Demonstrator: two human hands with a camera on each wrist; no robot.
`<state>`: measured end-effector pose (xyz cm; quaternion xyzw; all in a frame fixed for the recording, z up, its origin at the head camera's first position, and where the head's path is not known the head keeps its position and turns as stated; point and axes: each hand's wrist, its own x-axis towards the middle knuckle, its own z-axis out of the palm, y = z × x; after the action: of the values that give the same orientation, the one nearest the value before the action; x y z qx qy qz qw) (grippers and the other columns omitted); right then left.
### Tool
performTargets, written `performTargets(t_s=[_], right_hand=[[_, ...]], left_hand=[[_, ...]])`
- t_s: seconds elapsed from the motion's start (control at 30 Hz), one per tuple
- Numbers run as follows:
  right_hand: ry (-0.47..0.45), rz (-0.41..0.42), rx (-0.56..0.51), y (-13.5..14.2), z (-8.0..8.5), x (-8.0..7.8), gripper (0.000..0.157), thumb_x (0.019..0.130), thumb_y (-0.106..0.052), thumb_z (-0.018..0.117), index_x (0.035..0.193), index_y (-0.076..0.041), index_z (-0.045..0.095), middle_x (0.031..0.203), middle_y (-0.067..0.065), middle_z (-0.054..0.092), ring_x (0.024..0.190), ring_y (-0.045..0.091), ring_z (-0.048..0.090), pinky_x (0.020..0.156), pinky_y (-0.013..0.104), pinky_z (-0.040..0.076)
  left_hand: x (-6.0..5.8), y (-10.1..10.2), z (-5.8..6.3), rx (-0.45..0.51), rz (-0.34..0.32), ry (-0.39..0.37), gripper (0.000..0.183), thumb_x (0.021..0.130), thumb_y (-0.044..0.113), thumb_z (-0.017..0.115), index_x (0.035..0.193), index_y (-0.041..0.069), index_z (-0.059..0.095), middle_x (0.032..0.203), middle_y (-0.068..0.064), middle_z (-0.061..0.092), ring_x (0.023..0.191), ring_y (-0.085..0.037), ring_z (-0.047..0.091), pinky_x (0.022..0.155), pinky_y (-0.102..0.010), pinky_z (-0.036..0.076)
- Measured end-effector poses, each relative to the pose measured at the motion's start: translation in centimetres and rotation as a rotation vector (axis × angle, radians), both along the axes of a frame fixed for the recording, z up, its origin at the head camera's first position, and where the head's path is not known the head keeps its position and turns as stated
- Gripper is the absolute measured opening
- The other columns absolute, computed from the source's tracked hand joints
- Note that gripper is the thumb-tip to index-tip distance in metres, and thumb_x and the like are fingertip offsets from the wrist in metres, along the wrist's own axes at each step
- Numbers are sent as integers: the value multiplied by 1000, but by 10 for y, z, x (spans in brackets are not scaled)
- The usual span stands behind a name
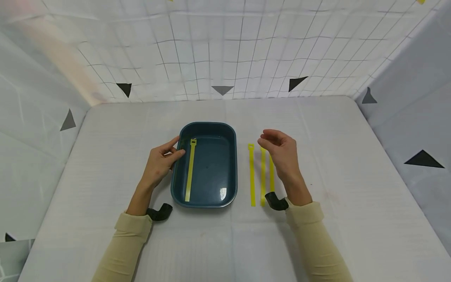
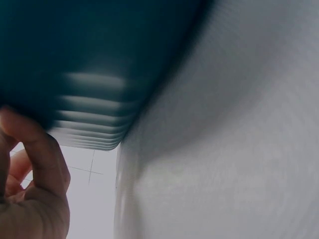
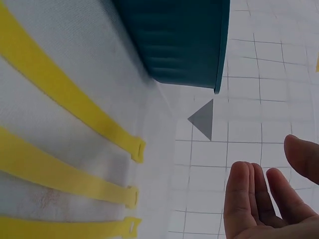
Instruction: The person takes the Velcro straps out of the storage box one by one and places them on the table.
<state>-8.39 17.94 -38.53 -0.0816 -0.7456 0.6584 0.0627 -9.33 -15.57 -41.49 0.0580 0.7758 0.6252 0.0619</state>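
The left hand pinches the edge of the blue tray; 1 yellow strip lies inside, right of that grip. The right hand (fingers loose) holds nothing, near 3 more strips. If the pinch lifts, the tray could tip.

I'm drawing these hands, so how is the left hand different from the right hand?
The left hand pinches the side of the blue tray; the right hand holds nothing. The left hand is at the tray's edge; the right hand hovers above yellow straps beside the tray. Both are bare and come out of beige sleeves.
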Motion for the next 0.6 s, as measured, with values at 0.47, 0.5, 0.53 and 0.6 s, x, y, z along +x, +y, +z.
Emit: performTargets(t_s=[0.47,0.5,0.53,0.6], right_hand=[[7,0,10,-9,5,0,33,91,-4,70,123,3,64,112,16,64,94,20,63,88,28,51],[6,2,12,-10,5,0,33,91,-4,70,123,3,64,112,16,63,94,20,63,89,28,51],[7,4,11,-10,5,-1,33,91,-4,70,122,3,64,112,16,63,94,20,63,89,28,51],[9,10,9,-11,6,-1,33,91,-4,70,122,3,63,111,16,63,95,20,63,89,29,50]], left_hand=[[5,4,13,-3,-1,-11,55,96,7,64,146,-2,43,88,-15,55,54,-8,45,50,-26,44],[5,4,14,-2,-1,-11,55,96,6,64,146,-3,43,88,-15,55,53,-8,45,50,-25,44],[4,3,11,0,-3,-7,55,97,7,64,147,-2,43,88,-15,55,53,-8,44,49,-25,44],[1,2,4,1,-2,-7,55,97,7,64,147,-1,43,89,-15,55,53,-9,44,49,-26,43]])
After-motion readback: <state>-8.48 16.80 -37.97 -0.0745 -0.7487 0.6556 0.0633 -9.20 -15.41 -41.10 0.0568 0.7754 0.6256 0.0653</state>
